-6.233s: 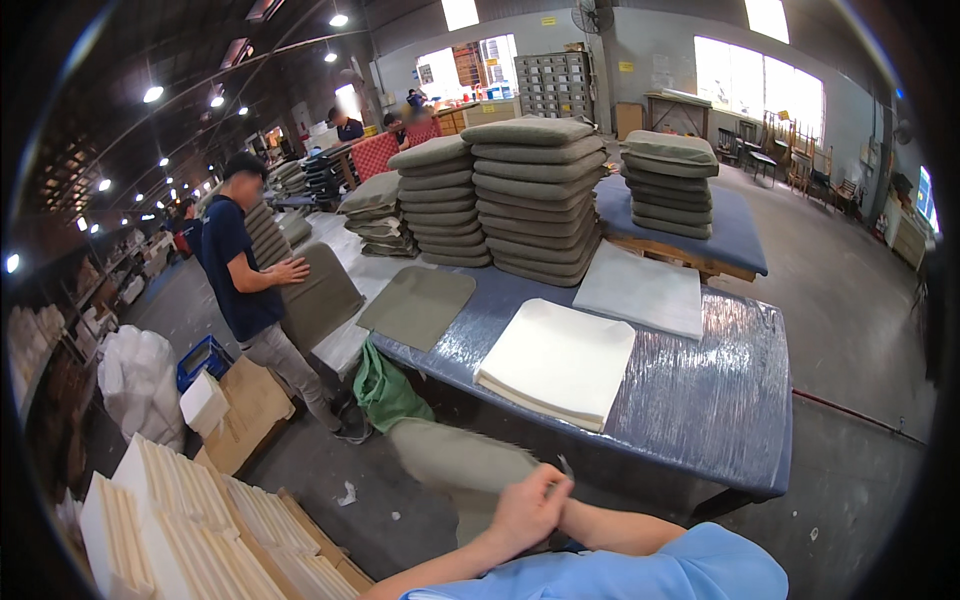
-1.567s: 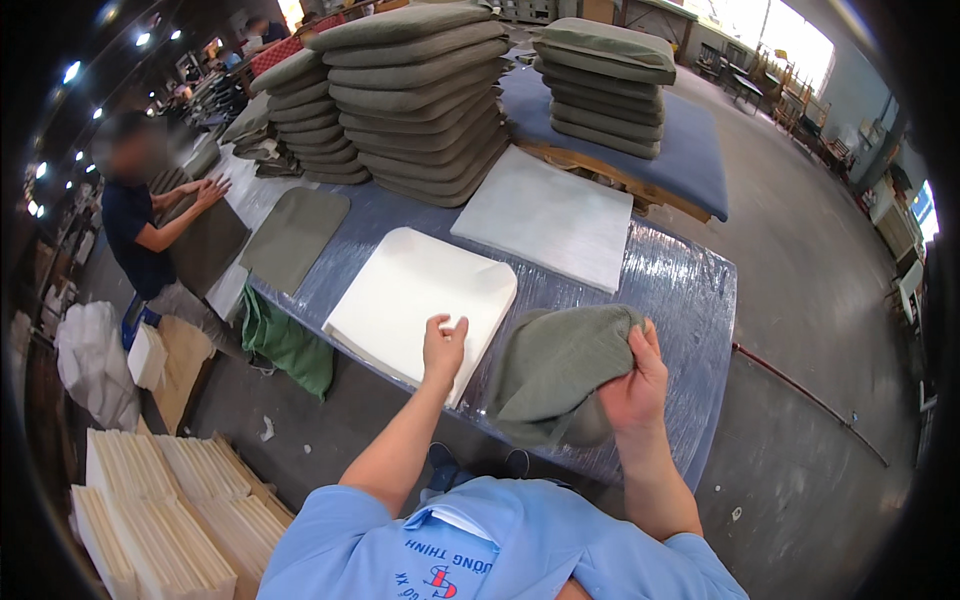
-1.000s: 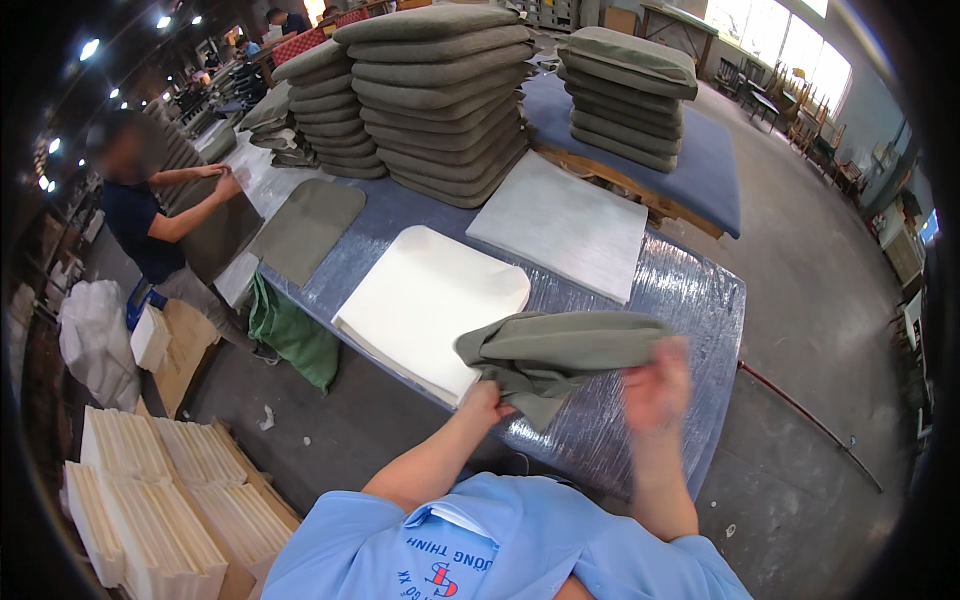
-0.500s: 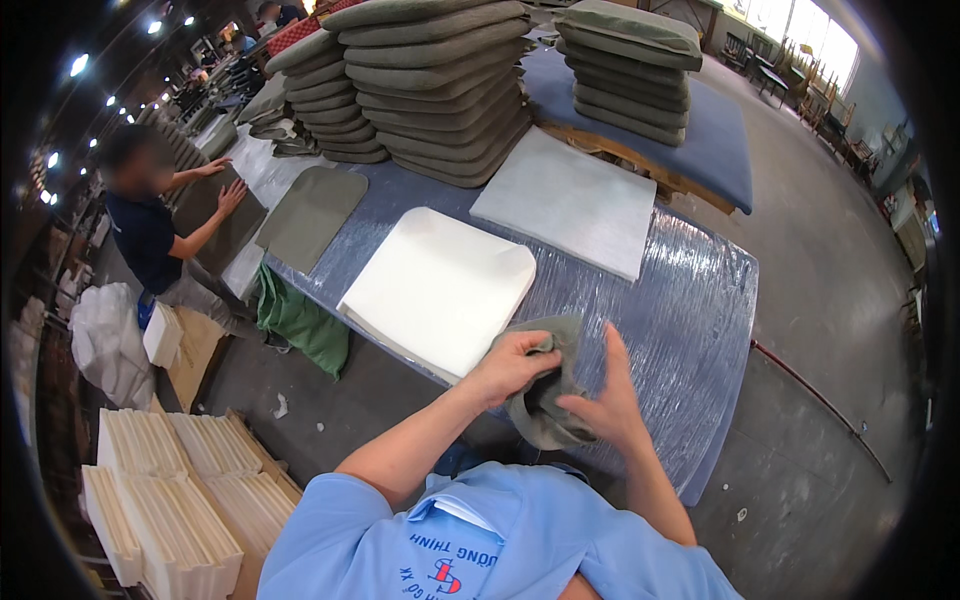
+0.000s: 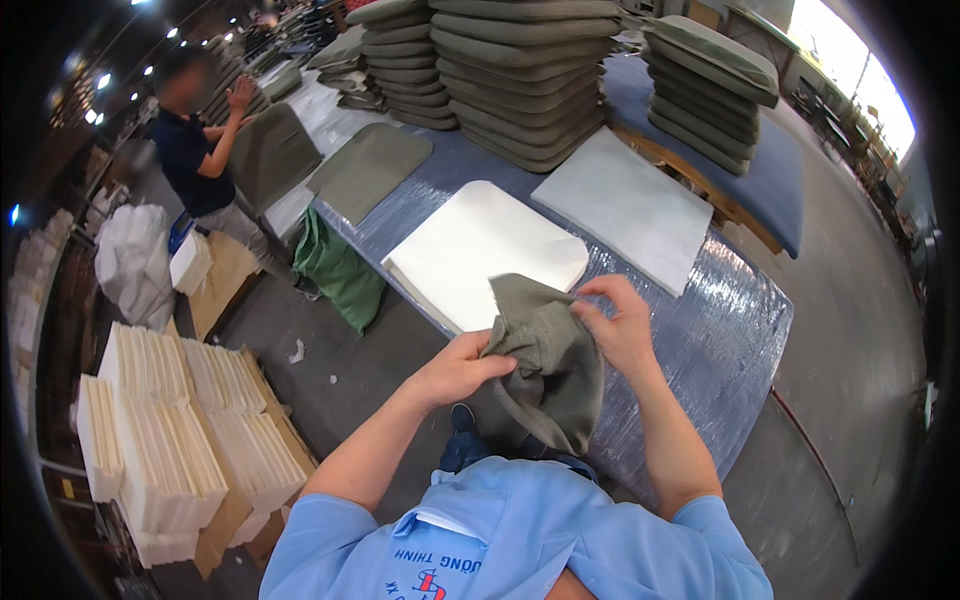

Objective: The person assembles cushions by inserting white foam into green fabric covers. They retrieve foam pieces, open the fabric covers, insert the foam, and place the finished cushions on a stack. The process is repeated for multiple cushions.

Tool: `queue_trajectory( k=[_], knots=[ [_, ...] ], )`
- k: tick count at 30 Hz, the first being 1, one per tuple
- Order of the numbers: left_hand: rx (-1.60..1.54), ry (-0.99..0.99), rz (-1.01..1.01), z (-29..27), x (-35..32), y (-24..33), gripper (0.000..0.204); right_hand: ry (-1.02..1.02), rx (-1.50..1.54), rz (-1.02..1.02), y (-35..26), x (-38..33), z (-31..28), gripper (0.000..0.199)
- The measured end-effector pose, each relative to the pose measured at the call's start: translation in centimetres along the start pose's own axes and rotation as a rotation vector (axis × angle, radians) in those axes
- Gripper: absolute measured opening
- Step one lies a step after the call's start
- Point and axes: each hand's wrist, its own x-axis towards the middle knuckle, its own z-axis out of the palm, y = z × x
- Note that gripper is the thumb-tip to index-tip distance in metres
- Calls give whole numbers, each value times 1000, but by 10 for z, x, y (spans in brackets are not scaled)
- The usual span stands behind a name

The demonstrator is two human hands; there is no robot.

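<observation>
Between my hands hangs a crumpled olive-grey fabric cover (image 5: 550, 365), over the near edge of the table. My left hand (image 5: 465, 368) grips its left side, with the thumb pressed on the cloth. At the upper right edge, the fingertips of my right hand (image 5: 617, 322) pinch the cloth. Just beyond the cover lies a white foam pad (image 5: 485, 245) with rounded far corners. To its right is a flat sheet of pale grey-white padding (image 5: 630, 205). A flat olive-grey cover (image 5: 370, 170) lies to the left of the foam.
Tall stacks of olive-grey cushions (image 5: 525, 85) stand at the table's back. Plastic film wraps the blue table (image 5: 715, 340). At the left, a co-worker (image 5: 200, 150) handles an olive-grey cushion (image 5: 270, 155). Stacked white foam pads (image 5: 170, 430) stand at lower left, and a green sack (image 5: 340, 270) leans by the table.
The cover has been lifted and spread wider between my hands. My right hand has gone from open beside it to pinching its edge. The co-worker's cushion now stands tilted up.
</observation>
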Motion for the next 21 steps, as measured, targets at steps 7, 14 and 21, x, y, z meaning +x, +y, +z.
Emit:
queue_trajectory(
  k=[7, 14, 21],
  knots=[
    [426, 328, 208, 39, -11, -6, 31, -363, 658, 368, 6, -105, 52, 15],
    [627, -151, 385, 107, -70, -26, 40, -391, 1009, 625, -32, -125, 127, 25],
    [585, 438, 328, 41, -175, -26, 44, -426, 406, 260, -92, -121, 165, 36]
  ],
)
